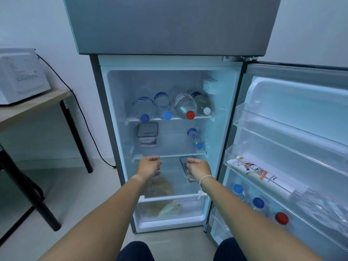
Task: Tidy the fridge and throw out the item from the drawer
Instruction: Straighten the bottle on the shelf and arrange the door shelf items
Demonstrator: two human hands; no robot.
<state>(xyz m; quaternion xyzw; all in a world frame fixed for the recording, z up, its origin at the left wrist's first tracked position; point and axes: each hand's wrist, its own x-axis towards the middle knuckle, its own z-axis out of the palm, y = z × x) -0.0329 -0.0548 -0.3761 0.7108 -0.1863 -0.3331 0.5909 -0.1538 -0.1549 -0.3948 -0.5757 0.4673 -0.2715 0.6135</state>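
The fridge (113, 129) stands open in front of me. Several water bottles (184, 106) lie on the top shelf. A lidded container (147, 129) and a small bottle (195, 137) sit on the middle shelf. Another lidded container (183, 162) rests on the lowest shelf, partly behind my right hand (198, 167). The clear drawer (169, 208) at the bottom is shut and holds a yellowish bagged item (169, 209). My left hand (149, 165) and right hand reach out in front of the lowest shelf, fingers loosely curled, holding nothing.
The open door (293, 147) on the right carries a white printed carton (258, 175) and three bottles (258, 203) in its racks. A wooden table (28, 108) with a white microwave (20, 74) stands on the left, its black cable running to the floor.
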